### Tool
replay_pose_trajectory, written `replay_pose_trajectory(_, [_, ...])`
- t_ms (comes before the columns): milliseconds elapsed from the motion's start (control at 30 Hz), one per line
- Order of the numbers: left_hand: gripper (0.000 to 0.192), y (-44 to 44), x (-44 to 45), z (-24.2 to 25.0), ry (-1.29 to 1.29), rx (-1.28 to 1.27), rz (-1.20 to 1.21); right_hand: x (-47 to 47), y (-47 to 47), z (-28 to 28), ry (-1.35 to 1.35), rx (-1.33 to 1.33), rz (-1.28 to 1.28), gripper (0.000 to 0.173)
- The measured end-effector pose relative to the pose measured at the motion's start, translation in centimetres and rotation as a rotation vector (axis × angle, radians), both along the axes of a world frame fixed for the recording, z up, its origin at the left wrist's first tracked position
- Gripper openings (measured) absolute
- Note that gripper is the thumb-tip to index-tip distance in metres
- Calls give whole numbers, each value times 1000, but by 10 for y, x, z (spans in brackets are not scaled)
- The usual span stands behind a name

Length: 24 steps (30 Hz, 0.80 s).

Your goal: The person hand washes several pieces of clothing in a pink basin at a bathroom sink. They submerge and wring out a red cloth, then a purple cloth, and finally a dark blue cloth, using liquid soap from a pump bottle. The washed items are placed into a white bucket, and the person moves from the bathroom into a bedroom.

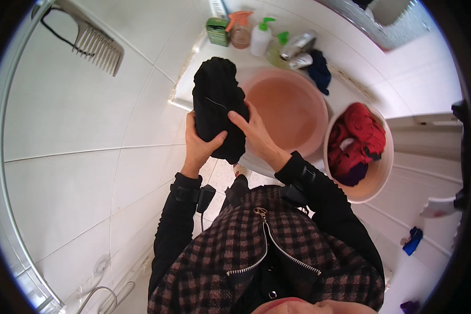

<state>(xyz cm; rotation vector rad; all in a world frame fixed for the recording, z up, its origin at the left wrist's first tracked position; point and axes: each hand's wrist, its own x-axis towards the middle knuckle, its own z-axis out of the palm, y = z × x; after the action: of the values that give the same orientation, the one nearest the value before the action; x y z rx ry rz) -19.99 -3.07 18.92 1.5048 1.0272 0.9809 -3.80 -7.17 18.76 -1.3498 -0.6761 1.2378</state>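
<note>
My left hand [204, 143] and my right hand [259, 131] hold a bundled black cloth [219, 102] between them, one hand at each side of its lower part. A thin pale thread or seam shows on its surface. Just to the right of the cloth, partly behind my right hand, a pink basin [322, 129] holds cloudy, reddish-brown liquid. Farther right, a pale tub [388, 172] contains crumpled red and dark purple cloth [357, 141].
Behind the basin stand a green box [218, 31], an orange-topped spray bottle [241, 33], a white pump bottle [261, 39], a silver faucet [298, 45] and dark blue cloth [320, 70]. A comb [98, 47] hangs at upper left beside the tiled wall [70, 106].
</note>
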Motion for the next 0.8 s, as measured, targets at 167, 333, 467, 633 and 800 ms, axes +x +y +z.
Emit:
replay_pose_trajectory(167, [69,-67,79,43,-115,32,-201,73,-90,37,-191,90,-226,67])
replay_pose_trajectory(333, [64,-145,169,62,-262,-25,-389,143,-205,49,-402,288,-406,57])
replay_pose_trajectory(467, [63,-202,238,57,-279,4,-522,199,-283,45,-633,253,-557,59])
replay_pose_trajectory(633, [71,-216,311,33,-21,189,-640,260,-326,23,-791,12,-578,52])
replay_pose_trajectory(800, [71,-199,348,-18,364,244,-712,301,-352,22,-1361,-219,-324,22])
